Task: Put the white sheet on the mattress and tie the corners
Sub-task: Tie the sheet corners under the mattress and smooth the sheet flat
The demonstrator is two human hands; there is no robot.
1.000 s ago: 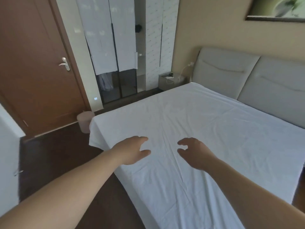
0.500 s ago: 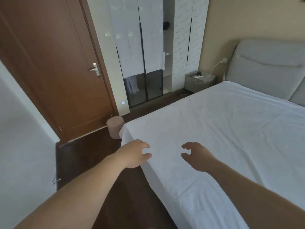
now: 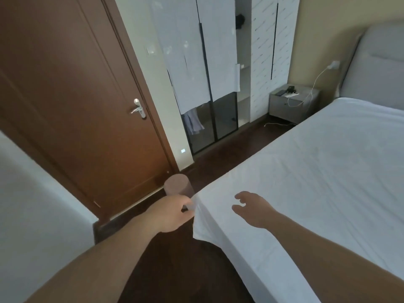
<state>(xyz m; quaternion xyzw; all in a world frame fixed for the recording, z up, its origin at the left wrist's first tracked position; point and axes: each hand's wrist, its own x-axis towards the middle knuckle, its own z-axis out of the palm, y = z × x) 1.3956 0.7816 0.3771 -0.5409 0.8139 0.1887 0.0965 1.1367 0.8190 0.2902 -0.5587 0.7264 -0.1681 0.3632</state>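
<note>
A bedroom seen from above, looking down over a person's two bare arms. A white sheet (image 3: 317, 182) lies spread across the mattress of a bed that fills the right side of the view, with one corner of the sheet hanging loose over the near left corner of the bed. The left hand (image 3: 169, 212) is at that corner, its fingertips touching or pinching the sheet's edge; which of the two cannot be told. The right hand (image 3: 251, 207) hovers just above the sheet near the same corner, fingers spread and relaxed, holding nothing. A small round stool (image 3: 178, 185) stands on the dark floor (image 3: 175, 270) just beyond the left hand. Behind it is a brown door (image 3: 76, 95), and a grey bedside table (image 3: 293, 106) sits by the padded headboard (image 3: 376, 66).
</note>
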